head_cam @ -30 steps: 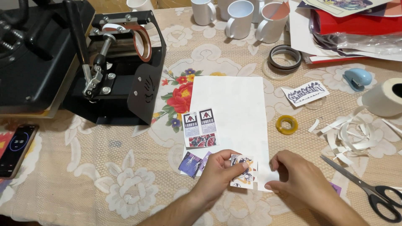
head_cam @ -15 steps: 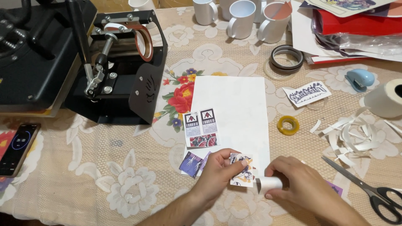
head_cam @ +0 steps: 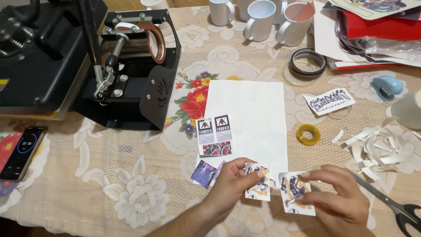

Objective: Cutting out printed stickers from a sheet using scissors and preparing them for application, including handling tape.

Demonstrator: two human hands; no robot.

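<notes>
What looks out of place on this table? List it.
Loose white paper strips lie tangled by the grey-handled scissors, like cutting waste. One small purple printed cutout sits askew, half under the white paper sheet. Nothing looks spilled or damaged.

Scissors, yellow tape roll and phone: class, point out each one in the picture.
scissors (head_cam: 405, 210), head view, on the dark handle.
yellow tape roll (head_cam: 308, 134), head view, on its ring.
phone (head_cam: 21, 151), head view, on its screen.
</notes>
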